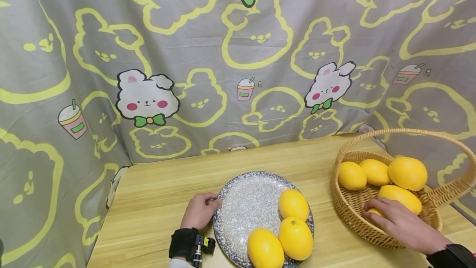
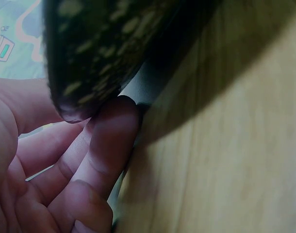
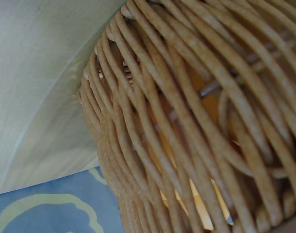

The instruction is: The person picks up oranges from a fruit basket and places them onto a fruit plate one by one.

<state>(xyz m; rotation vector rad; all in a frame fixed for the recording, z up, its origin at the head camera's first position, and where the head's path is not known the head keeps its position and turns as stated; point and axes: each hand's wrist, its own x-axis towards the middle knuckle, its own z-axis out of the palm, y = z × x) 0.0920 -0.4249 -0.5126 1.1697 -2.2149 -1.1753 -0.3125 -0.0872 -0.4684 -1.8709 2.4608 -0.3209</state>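
I can read no words or numbers here. I make out no label, brand or sign.

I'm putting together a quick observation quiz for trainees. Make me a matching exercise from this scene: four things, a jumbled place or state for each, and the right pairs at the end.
Things
1. Left grip
2. Right grip
3. Speckled plate
4. Patterned cloth

Places or states
A. Hanging behind the wooden table
B. Inside the wicker basket, on a yellow fruit
C. Pinching a rim
D. Under three yellow fruits

Pairs: 1-C, 2-B, 3-D, 4-A
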